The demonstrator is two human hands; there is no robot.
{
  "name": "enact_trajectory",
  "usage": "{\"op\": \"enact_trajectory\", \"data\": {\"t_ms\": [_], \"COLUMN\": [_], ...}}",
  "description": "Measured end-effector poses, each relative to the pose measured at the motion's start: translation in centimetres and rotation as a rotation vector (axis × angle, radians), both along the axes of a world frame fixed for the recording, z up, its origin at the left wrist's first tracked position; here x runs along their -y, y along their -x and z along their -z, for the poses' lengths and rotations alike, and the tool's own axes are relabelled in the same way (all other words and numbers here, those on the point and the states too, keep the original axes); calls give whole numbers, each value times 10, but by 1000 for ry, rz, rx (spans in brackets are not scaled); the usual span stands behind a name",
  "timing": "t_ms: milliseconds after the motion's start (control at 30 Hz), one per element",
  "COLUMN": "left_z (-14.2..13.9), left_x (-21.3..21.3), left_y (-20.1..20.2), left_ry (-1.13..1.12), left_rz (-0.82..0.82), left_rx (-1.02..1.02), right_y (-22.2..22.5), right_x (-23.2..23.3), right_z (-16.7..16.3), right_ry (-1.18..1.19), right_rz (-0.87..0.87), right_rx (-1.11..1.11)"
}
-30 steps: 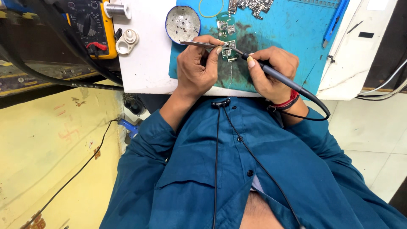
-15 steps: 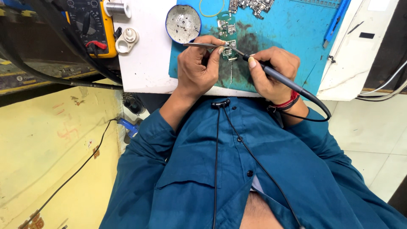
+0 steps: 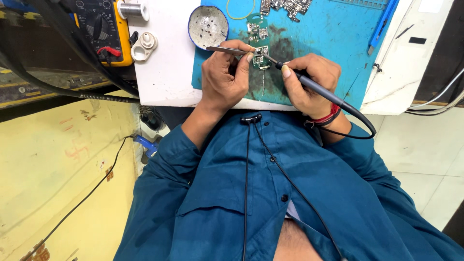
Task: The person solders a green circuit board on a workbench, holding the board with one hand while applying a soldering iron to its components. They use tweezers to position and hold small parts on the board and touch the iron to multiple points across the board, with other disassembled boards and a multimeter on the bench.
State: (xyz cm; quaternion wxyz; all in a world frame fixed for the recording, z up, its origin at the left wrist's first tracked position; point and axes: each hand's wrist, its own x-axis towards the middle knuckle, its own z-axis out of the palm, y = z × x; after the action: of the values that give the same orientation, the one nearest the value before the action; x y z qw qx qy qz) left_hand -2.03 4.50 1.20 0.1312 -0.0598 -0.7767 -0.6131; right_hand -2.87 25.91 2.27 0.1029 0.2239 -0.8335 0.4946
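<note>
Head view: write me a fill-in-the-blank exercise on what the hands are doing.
1. The right hand holds a soldering iron, its tip on the small green ____.
2. The left hand holds metal ____ that point toward the iron's tip.
3. The work lies on a ____ mat.
4. The round tin sits beside the mat's corner, in front of the ____ hand.

Missing words: board; tweezers; blue; left

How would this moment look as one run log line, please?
left hand: holds tweezers | right hand: holds soldering iron | both tips at small green circuit board | surface: blue mat
</note>
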Motion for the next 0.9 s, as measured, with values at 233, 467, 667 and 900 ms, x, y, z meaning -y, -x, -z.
{"op": "enact_trajectory", "data": {"t_ms": [233, 467, 667, 900], "left_z": [1, 3, 5, 5], "left_x": [0, 1, 2, 2], "left_y": [0, 0, 0, 0], "left_ry": [14, -2, -1, 7], "left_rz": [-4, -8, -10, -8], "left_rx": [4, 13, 10, 1], "right_y": [0, 0, -3, -5], "right_x": [0, -1, -2, -4], "right_z": [0, 5, 12, 14], "right_ry": [-3, 14, 16, -54], "right_rz": [0, 33, 95, 8], "right_rx": [2, 9, -70, -68]}}
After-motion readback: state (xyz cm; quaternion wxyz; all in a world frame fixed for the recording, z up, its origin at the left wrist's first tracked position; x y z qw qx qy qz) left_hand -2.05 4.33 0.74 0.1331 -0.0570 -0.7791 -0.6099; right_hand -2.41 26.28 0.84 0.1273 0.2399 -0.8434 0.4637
